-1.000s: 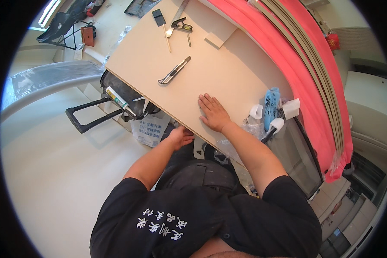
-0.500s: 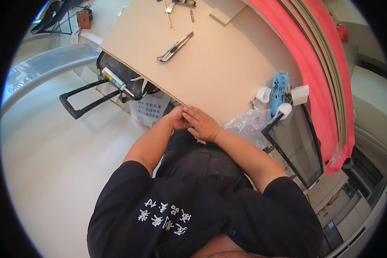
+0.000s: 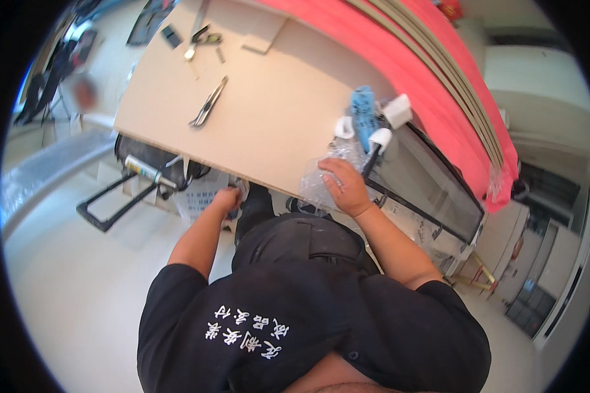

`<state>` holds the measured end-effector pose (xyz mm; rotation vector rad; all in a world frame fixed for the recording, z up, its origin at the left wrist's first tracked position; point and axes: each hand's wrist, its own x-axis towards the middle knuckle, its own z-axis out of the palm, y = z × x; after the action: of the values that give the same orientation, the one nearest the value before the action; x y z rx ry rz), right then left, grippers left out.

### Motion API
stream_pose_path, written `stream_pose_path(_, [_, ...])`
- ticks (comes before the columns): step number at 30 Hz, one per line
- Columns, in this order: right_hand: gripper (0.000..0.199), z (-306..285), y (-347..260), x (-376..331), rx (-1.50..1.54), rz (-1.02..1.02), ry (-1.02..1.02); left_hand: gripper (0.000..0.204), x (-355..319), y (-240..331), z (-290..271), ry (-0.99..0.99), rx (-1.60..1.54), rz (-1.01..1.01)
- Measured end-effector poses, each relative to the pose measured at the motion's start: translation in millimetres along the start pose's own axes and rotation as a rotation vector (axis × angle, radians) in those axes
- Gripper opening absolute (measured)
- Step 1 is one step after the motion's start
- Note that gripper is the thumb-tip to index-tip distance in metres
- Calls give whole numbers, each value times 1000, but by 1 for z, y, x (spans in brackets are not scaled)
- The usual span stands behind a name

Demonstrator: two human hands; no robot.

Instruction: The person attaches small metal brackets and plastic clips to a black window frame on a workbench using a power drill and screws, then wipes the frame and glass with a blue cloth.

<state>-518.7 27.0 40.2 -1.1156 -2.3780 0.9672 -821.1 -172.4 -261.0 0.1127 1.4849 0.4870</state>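
My right hand [image 3: 349, 188] reaches over a crumpled clear plastic bag [image 3: 318, 183] at the near right edge of a pale board [image 3: 275, 85]. Its fingers are apart and appear to touch the plastic. Low beside the board's near edge, my left hand [image 3: 228, 198] is next to a white printed plastic bag [image 3: 195, 200]. Its fingers are blurred, and what they may hold is hidden. Just beyond my right hand stand a blue printed wrapped roll [image 3: 364, 111] and white corner-shaped pieces [image 3: 396, 111]. A utility knife [image 3: 210, 103] lies on the board, farther from both hands.
A sealant tube [image 3: 142, 169] rests across a black bag's pull handle [image 3: 98, 219] at left. Dark-framed glass panels [image 3: 432, 177] lean at right. Pink sheeting [image 3: 347, 39] wraps tall boards behind. A hand tool [image 3: 203, 40] and a small offcut [image 3: 265, 39] sit on the far board.
My hands have parted from each other at the board edge. The left went down left toward the printed bag; the right moved right over the clear plastic. The whole view has turned.
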Motion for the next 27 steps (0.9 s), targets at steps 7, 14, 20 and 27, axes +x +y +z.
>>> stream_pose_path(7, [24, -36, 20, -116, -41, 251, 44, 30, -107, 97, 33, -315, 392, -8])
stream_pose_path(14, [24, -79, 89, -244, 53, 586, 378, 21, -198, 209, 187, -495, 357, 316])
stream_pose_path(20, [22, -99, 223, -367, 682, 1125, 824, 34, -131, 212, 311, -388, 361, 338])
stream_pose_path(27, [19, -162, 331, -450, 1035, 1210, 1321, 58, -69, 184, 368, 320, 796, 686])
